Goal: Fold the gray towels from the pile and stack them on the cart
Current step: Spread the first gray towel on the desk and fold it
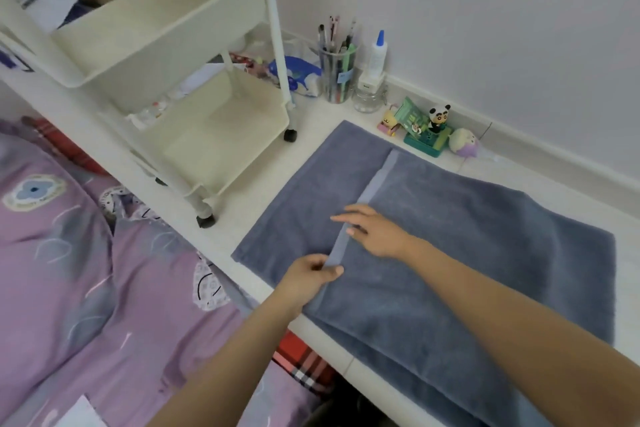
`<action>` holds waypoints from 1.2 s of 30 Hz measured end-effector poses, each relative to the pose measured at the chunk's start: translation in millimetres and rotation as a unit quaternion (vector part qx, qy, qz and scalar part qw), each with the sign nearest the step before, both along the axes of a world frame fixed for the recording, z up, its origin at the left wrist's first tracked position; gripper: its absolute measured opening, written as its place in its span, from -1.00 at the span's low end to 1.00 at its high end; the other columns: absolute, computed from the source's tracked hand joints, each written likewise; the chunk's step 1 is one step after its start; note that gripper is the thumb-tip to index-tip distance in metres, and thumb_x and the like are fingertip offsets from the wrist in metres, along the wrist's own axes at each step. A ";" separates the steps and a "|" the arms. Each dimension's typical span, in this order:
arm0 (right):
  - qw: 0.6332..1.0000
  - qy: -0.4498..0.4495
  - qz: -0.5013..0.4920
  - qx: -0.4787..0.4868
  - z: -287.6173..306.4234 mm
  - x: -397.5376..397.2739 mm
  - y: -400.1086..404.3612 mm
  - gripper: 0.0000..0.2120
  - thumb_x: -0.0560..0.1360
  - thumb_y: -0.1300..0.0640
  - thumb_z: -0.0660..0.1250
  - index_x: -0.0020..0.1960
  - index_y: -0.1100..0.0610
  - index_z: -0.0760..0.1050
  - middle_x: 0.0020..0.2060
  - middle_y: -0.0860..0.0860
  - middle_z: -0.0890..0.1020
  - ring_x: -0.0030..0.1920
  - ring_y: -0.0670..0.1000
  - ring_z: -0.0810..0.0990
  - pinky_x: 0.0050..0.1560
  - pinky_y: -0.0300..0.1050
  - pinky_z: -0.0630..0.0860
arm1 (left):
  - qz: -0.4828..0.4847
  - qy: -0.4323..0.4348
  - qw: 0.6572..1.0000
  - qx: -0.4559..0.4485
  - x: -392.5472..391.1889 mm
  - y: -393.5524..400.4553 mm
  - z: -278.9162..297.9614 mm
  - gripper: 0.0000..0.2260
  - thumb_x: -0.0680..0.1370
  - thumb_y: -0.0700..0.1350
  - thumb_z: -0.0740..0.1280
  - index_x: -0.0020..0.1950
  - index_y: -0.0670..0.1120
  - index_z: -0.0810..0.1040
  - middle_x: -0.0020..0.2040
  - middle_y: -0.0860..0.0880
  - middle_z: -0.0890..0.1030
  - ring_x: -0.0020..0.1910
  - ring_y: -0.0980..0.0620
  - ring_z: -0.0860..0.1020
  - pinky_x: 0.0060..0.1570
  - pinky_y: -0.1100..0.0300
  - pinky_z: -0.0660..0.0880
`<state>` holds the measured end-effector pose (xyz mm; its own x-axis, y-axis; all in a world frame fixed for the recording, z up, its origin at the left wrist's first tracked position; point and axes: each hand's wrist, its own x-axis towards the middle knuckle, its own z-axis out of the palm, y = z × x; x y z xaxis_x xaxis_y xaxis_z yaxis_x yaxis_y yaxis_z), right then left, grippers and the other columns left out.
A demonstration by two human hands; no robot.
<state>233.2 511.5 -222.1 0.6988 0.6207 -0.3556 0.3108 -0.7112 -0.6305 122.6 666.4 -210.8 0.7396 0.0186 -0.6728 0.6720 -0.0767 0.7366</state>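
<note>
A gray-blue towel (450,253) lies spread on the white ledge (242,204), its right part folded over so a pale hem band runs down the middle. My left hand (311,276) pinches the near end of that hem between thumb and fingers. My right hand (374,230) rests flat on the folded layer just right of the hem, fingers apart, pressing it down. The cream cart (166,45) stands at the back left of the towel; its top and lower baskets show no towels.
Behind the towel along the wall stand a pen cup (337,69), a glue bottle (377,55), a glass jar (367,97) and small toys (429,128). A purple patterned bedspread (86,270) fills the left and lower left, below the ledge.
</note>
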 end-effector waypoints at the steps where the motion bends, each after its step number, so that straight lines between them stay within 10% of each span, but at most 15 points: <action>1: 0.997 -0.033 0.058 -0.048 -1.0 7.2 4.6 -0.66 0.63 0.08 0.09 0.37 -0.14 0.37 0.47 -0.04 0.17 0.40 0.05 0.20 0.41 -0.08 0.09 | 0.006 -0.022 1.000 0.006 -3.4 -1.6 1.5 -0.87 0.51 -0.10 0.40 -0.11 -0.17 0.59 -0.15 -0.05 0.62 -0.16 0.04 0.59 -0.15 0.28 0.50; 5: 0.947 -0.097 0.219 -0.213 14.3 35.4 15.3 -0.74 0.61 -0.08 0.08 0.20 -0.15 0.47 0.48 -0.10 0.15 0.44 0.11 0.02 0.41 0.09 -0.06 | 0.016 -0.077 0.995 0.062 -10.7 -3.5 11.4 -0.82 0.55 -0.11 0.35 -0.23 -0.11 0.48 -0.27 0.00 0.49 -0.27 0.11 0.45 -0.23 0.32 0.38; 13: 0.903 -0.129 0.264 -0.312 53.4 84.5 -21.6 -0.73 0.57 -0.12 0.14 0.15 -0.03 0.47 0.24 -0.04 0.44 0.36 0.05 0.26 0.41 0.11 0.04 | 0.022 -0.076 0.992 0.100 -19.5 -1.5 36.1 -0.84 0.59 -0.03 0.27 -0.16 -0.04 0.50 -0.20 0.03 0.55 -0.20 0.11 0.48 -0.17 0.28 0.39; 18: 0.976 0.010 0.168 -0.139 126.2 112.4 -15.1 -0.70 0.57 -0.03 0.23 -0.18 0.18 0.46 -0.25 0.03 0.48 -0.17 0.00 0.45 -0.16 -0.31 0.26 | 0.094 -0.088 0.984 -0.120 -19.4 15.1 65.9 -0.84 0.58 -0.09 0.29 -0.16 -0.11 0.55 -0.23 -0.02 0.61 -0.26 0.07 0.56 -0.25 0.25 0.47; 23: 0.980 -0.123 0.126 -0.094 79.4 146.4 56.4 -0.75 0.53 -0.13 0.27 -0.11 0.05 0.49 -0.16 -0.02 0.53 0.00 0.06 0.46 -0.01 -0.07 0.25 | 0.103 -0.099 0.940 0.309 19.6 79.3 32.5 -0.75 0.56 0.02 0.30 -0.15 -0.15 0.55 -0.26 -0.05 0.57 -0.24 -0.02 0.52 -0.23 0.15 0.40; 36: 0.954 -0.223 0.165 -0.117 9.2 162.5 110.2 -0.78 0.64 -0.01 0.02 -0.01 0.12 0.32 -0.28 0.11 0.50 -0.20 0.15 0.48 -0.28 -0.02 0.34 | 0.096 -0.111 0.831 0.536 20.9 96.3 -13.2 -0.76 0.64 0.07 0.03 -0.03 -0.08 0.33 -0.24 -0.10 0.59 -0.23 -0.21 0.56 -0.26 0.06 0.45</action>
